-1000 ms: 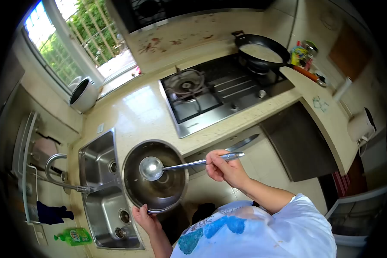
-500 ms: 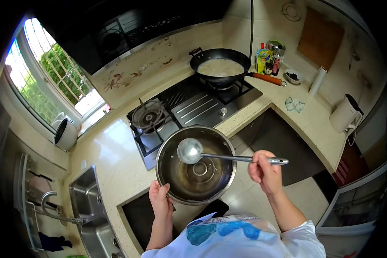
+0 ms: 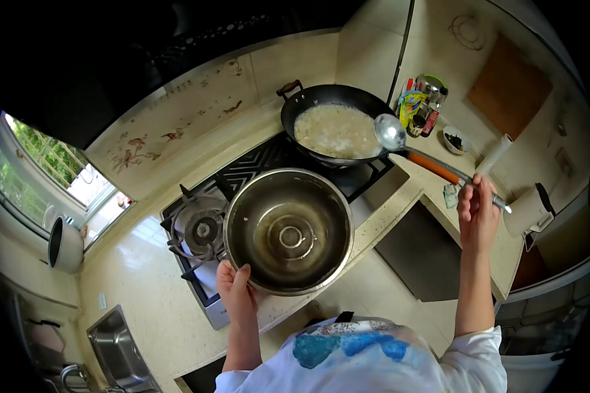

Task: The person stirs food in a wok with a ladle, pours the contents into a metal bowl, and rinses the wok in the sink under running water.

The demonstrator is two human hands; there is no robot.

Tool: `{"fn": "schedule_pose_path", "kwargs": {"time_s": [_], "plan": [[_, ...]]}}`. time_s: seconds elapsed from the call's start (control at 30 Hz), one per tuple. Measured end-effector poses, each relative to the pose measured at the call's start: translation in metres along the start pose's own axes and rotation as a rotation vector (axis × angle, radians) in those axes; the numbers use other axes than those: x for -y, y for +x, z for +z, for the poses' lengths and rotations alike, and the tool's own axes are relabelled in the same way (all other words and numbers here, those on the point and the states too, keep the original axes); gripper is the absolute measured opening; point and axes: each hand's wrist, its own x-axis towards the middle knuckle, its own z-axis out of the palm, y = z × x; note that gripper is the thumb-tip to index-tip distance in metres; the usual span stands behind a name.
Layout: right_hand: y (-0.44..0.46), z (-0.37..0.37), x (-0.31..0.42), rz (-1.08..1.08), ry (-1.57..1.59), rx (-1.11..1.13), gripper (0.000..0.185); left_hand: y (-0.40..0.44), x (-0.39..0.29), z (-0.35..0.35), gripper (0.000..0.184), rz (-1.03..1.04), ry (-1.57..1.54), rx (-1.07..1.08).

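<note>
My left hand (image 3: 237, 288) grips the lower left rim of a steel bowl (image 3: 269, 223), which is tilted toward me and holds only a thin wet film at its bottom. In my right hand (image 3: 477, 213) is the handle of a metal ladle (image 3: 391, 132). Its head hangs over the right edge of a black wok (image 3: 367, 101). Pale, cloudy liquid with lumps (image 3: 331, 131) fills the wok's lower part. The ladle crosses above the wok's orange handle (image 3: 432, 167).
A bare burner (image 3: 203, 230) lies left of the bowl. Seasoning bottles (image 3: 431, 121), a small white bowl (image 3: 453, 145), a paper roll (image 3: 496, 154) and a white kettle (image 3: 526, 213) stand at the right. At the lower left is a sink (image 3: 115, 344); a pot (image 3: 65, 245) sits near the window.
My right hand has carried the ladle from over the steel bowl up and right to the wok's edge. The bowl has come closer to the stove as the view shifted.
</note>
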Motion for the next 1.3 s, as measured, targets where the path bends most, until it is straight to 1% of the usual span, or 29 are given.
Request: {"fn": "schedule_pose_path", "kwargs": {"time_s": [0.03, 0.13, 0.17, 0.23, 0.37, 0.43, 0.53, 0.63, 0.7, 1.03, 1.1, 1.23, 1.3], "plan": [[0.011, 0.002, -0.006, 0.01, -0.011, -0.005, 0.019, 0.006, 0.0, 0.002, 0.016, -0.024, 0.014, -0.013], [0.042, 0.007, -0.026, 0.031, -0.176, 0.074, 0.02, 0.023, 0.001, 0.005, 0.017, -0.068, 0.051, -0.035], [0.052, 0.009, -0.032, 0.036, -0.179, 0.068, 0.02, 0.026, 0.003, 0.006, 0.017, -0.075, 0.056, -0.056], [0.07, 0.011, -0.044, 0.071, -0.328, 0.127, 0.02, 0.032, 0.008, 0.007, 0.018, -0.088, 0.06, -0.071], [0.104, 0.022, -0.067, 0.155, -0.452, 0.221, 0.022, 0.036, 0.015, 0.008, 0.017, -0.102, 0.063, -0.092], [0.116, 0.025, -0.081, 0.139, -0.546, 0.279, 0.022, 0.036, 0.017, 0.011, 0.017, -0.115, 0.083, -0.102], [0.131, 0.026, -0.102, 0.155, -0.524, 0.379, 0.022, 0.032, 0.018, 0.021, 0.017, -0.101, 0.077, -0.132], [0.139, 0.027, -0.11, 0.175, -0.571, 0.433, 0.022, 0.03, 0.022, 0.027, 0.018, -0.074, 0.105, -0.154], [0.142, 0.027, -0.115, 0.158, -0.56, 0.441, 0.023, 0.026, 0.024, 0.03, 0.019, -0.075, 0.103, -0.172], [0.149, 0.031, -0.118, 0.24, -0.534, 0.467, 0.022, 0.023, 0.035, 0.044, 0.019, -0.08, 0.091, -0.235], [0.15, 0.031, -0.12, 0.277, -0.443, 0.472, 0.021, 0.022, 0.036, 0.046, 0.019, -0.069, 0.099, -0.229], [0.147, 0.032, -0.122, 0.271, -0.426, 0.496, 0.022, 0.021, 0.037, 0.05, 0.019, -0.065, 0.099, -0.214], [0.145, 0.033, -0.118, 0.251, -0.457, 0.462, 0.022, 0.02, 0.037, 0.053, 0.02, -0.07, 0.103, -0.231]]}}
